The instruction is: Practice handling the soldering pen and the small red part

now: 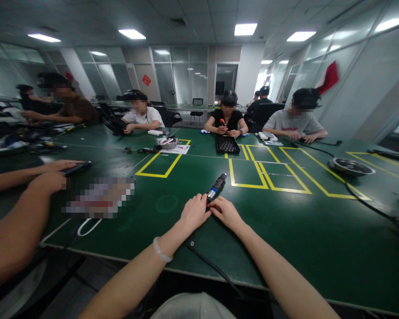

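Observation:
A dark, elongated handheld device (216,187) with a silver and blue section lies slanted on the green table in front of me. My left hand (193,213) is closed around its near end. Close beside it, my right hand (228,213) has its fingers bent together at the same end; whatever they pinch is too small to make out. Both hands hide the device's lower part. A black cord (213,265) runs from below my left hand over the table's front edge.
To the left, another person's hands (49,177) hold a dark object. Yellow tape outlines (249,186) mark the green table (286,239). A black tray (228,145) sits before a person opposite, and a round metal bowl (351,166) stands at right beside a black cable (369,206).

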`<state>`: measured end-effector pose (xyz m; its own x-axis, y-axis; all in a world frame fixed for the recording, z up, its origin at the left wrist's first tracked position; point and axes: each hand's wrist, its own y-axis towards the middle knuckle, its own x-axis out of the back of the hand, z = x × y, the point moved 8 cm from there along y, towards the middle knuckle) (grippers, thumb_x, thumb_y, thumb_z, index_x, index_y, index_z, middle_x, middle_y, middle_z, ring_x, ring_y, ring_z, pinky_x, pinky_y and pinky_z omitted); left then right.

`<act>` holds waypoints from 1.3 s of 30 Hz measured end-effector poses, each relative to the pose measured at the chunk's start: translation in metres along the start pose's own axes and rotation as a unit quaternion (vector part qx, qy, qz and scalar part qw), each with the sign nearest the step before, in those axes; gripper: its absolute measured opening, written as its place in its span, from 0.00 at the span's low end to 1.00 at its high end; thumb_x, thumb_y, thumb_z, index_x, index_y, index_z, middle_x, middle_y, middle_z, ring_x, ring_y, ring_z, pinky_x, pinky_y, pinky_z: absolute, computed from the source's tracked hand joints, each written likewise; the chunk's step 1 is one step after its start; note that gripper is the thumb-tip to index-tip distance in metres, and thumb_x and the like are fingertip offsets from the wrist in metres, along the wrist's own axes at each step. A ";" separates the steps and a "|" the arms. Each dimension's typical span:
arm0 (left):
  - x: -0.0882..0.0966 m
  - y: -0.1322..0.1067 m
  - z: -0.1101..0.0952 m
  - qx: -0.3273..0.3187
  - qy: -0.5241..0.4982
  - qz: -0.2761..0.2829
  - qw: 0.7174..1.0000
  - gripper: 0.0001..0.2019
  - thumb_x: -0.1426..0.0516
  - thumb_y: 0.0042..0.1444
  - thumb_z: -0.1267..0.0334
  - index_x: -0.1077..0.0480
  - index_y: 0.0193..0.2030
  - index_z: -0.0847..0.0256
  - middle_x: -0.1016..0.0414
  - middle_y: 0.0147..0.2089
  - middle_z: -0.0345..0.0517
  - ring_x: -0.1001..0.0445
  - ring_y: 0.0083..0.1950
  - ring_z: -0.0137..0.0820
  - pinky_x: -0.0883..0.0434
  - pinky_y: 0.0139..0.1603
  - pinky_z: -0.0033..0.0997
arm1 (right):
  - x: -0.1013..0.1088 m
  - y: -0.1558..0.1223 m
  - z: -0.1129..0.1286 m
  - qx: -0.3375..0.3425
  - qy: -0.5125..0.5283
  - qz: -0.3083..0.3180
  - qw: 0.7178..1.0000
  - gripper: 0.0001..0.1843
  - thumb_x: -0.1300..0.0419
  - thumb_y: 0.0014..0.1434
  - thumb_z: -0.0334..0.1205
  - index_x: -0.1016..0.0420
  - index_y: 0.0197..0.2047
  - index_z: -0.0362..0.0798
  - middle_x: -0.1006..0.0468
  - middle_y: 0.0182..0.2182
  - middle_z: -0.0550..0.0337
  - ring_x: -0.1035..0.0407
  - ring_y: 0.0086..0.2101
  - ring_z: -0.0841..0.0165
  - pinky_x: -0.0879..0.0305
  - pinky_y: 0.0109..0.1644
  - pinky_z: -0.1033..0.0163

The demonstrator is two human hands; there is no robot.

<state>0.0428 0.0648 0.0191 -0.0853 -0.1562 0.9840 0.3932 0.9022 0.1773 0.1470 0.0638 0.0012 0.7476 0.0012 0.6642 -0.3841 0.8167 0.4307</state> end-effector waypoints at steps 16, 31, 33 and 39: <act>0.000 0.004 -0.002 -0.001 0.004 -0.011 1.000 0.18 0.48 0.60 0.57 0.38 0.55 0.63 0.31 0.50 0.54 0.30 0.49 0.41 0.33 0.47 0.38 | 0.007 0.001 0.004 -0.005 -0.028 -0.032 0.999 0.07 0.43 0.62 0.37 0.23 0.35 0.48 0.25 0.34 0.57 0.30 0.34 0.67 0.36 0.39 0.64; -0.005 0.014 0.034 0.015 0.063 -0.023 0.998 0.26 0.49 0.62 0.53 0.44 0.64 0.62 0.34 0.55 0.57 0.31 0.50 0.42 0.35 0.46 0.38 | 0.016 -0.003 -0.011 -0.047 -0.028 -0.047 0.997 0.08 0.45 0.62 0.36 0.27 0.43 0.48 0.28 0.36 0.59 0.33 0.30 0.71 0.37 0.38 0.65; -0.004 0.015 0.052 0.034 0.064 -0.019 0.997 0.26 0.50 0.62 0.53 0.44 0.64 0.62 0.34 0.55 0.58 0.31 0.50 0.43 0.34 0.46 0.39 | 0.016 -0.003 -0.011 -0.047 -0.028 -0.043 0.998 0.08 0.45 0.63 0.36 0.27 0.43 0.49 0.28 0.35 0.60 0.33 0.31 0.71 0.37 0.38 0.65; -0.008 0.017 0.124 0.120 0.053 0.018 0.991 0.27 0.53 0.63 0.51 0.45 0.65 0.62 0.36 0.57 0.61 0.31 0.52 0.46 0.34 0.47 0.42 | 0.014 -0.004 -0.013 -0.049 -0.029 -0.035 0.998 0.07 0.45 0.63 0.36 0.26 0.41 0.49 0.28 0.35 0.60 0.34 0.30 0.72 0.39 0.36 0.65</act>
<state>-0.0635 0.1310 0.0120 0.0264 -0.1520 0.9880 0.1631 0.9758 0.1457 0.1659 0.0678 0.0013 0.7374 -0.0890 0.6696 -0.2741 0.8666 0.4171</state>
